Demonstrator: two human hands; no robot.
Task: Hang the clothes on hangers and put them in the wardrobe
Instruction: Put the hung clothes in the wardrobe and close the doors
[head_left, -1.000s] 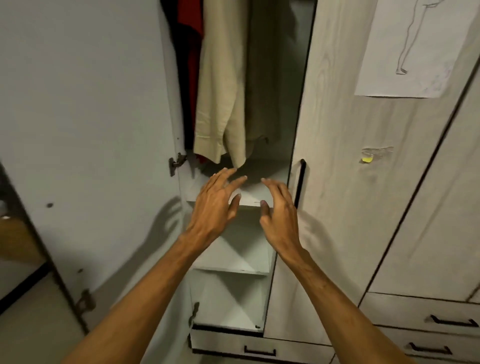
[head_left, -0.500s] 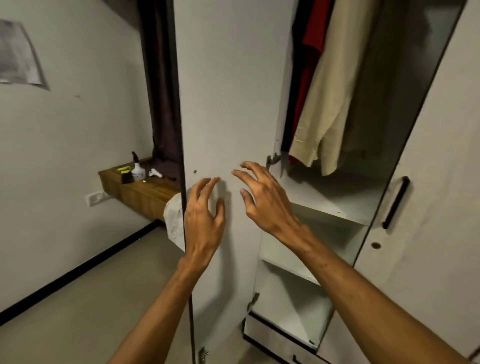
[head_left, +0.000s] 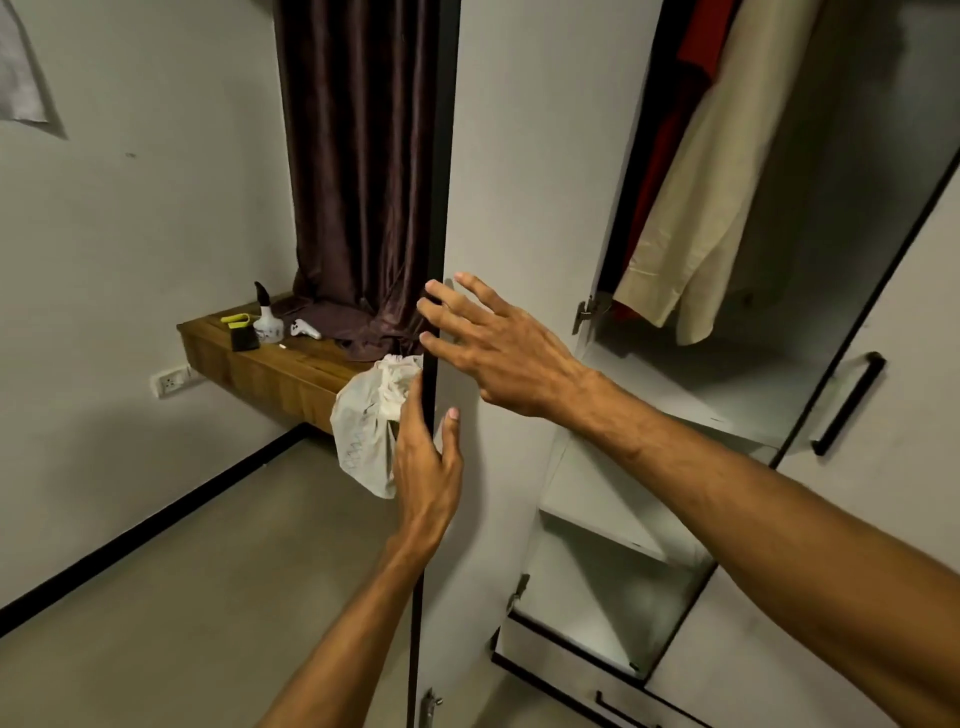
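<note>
The wardrobe door (head_left: 519, 156) stands open, its black edge facing me. My left hand (head_left: 426, 467) grips that edge, thumb on the pale inner face and fingers hidden behind it. My right hand (head_left: 498, 348) is higher up with its fingers spread, the fingertips at the same edge. Inside the wardrobe a beige garment (head_left: 691, 208) hangs next to a red garment (head_left: 670, 130). No hanger shows in the frame. A crumpled white cloth (head_left: 363, 426) droops off the corner of a wooden ledge (head_left: 260, 364), just behind the door edge.
White shelves (head_left: 675, 384) sit under the hanging clothes, with a drawer (head_left: 571, 670) at the bottom. The closed right door has a black handle (head_left: 852, 405). A dark curtain (head_left: 358, 156) hangs behind the ledge, which bears a spray bottle (head_left: 267, 322) and small items.
My view has swung left from the wardrobe's inside to its door. Both hands moved from the shelf to the door edge, and the left hand took hold of it.
</note>
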